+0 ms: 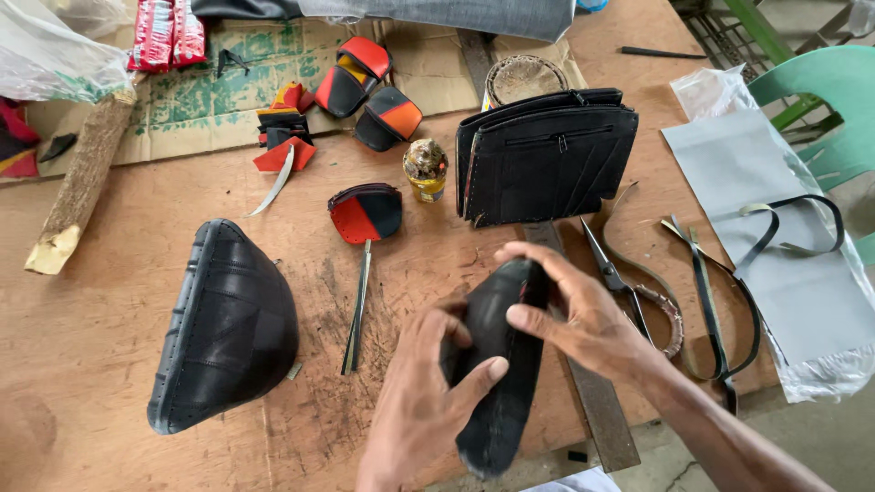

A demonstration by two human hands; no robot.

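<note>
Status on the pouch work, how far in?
Done-looking: a stitched black bag and small red-and-black pouches lie on the bench. In hand: left hand and right hand hold a folded black rubber piece. Left: loose strips and scissors lie unused.

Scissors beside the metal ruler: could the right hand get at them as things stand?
Probably yes, once freed. The scissors lie uncovered on the table, just beyond the right hand. But that hand and the left hand both grip a black rubber piece, which occupies its fingers.
</note>
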